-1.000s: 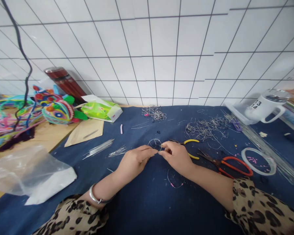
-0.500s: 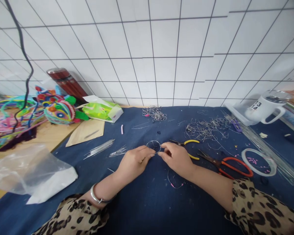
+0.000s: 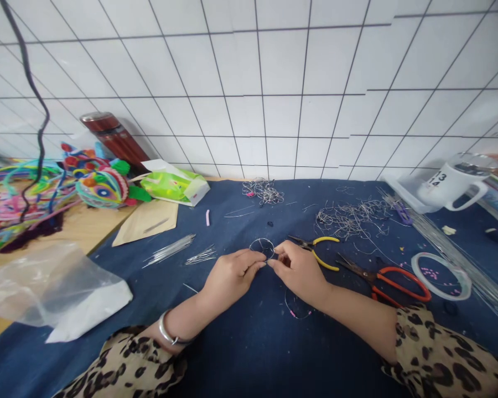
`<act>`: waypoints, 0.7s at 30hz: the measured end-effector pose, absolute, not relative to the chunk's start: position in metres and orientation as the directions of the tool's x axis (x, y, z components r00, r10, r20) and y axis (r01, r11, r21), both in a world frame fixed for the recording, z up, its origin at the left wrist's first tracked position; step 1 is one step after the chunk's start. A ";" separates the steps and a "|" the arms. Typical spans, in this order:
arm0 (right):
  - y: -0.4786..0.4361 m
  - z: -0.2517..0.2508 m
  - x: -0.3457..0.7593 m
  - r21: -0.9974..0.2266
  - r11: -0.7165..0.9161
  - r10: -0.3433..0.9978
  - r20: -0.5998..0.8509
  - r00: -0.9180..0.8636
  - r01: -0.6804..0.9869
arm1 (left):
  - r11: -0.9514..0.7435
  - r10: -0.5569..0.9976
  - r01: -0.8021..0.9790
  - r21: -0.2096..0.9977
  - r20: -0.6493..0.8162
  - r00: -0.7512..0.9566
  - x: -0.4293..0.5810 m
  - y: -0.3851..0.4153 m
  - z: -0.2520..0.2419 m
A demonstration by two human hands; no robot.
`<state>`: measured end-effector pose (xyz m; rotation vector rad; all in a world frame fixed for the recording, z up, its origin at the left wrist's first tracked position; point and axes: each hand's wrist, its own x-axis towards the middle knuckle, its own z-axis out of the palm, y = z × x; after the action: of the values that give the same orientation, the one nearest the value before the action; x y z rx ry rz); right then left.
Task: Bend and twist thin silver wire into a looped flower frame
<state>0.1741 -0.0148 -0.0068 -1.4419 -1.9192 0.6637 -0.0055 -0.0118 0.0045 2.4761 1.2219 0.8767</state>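
Observation:
A thin silvery wire ring (image 3: 262, 240) is held up between my hands over the dark blue cloth. My left hand (image 3: 235, 273) pinches its lower left side between thumb and fingers. On the opposite side, my right hand (image 3: 297, 270) has thumb and forefinger closed at the ring's lower right edge. The fingertips of both hands are a short gap apart. Just below my right hand lies a loose wire loop (image 3: 292, 314) with small pink beads. Yellow-handled pliers (image 3: 326, 241) rest right behind the right hand, partly covered by it.
Orange-handled scissors (image 3: 402, 272) and a clear round dish (image 3: 415, 261) with pink beads lie right. Tangled wire (image 3: 352, 218), long straight wires (image 3: 456, 246) and a white mug (image 3: 456, 182) are behind. At left are short wire bundles (image 3: 170, 250), a plastic bag (image 3: 58, 298) and a red flask (image 3: 116, 138).
Both hands keep their pinch on the wire ring, and the right fingers have shifted slightly along its edge. The whole view has moved a little.

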 end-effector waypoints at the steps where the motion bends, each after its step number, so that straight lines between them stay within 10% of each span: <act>1: -0.015 -0.007 0.174 -0.719 0.272 0.962 0.190 -0.195 0.640 | -0.621 0.782 0.634 0.462 0.417 0.463 -0.005 -0.012 0.004; 21: -0.020 -0.001 0.173 -0.767 0.250 0.965 0.147 -0.218 0.591 | -0.584 0.809 0.653 0.483 0.410 0.421 -0.006 -0.016 0.006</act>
<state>0.1730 -0.0199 -0.0012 -1.4143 -1.9023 0.7694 -0.0055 -0.0155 0.0065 2.4273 1.2776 0.9088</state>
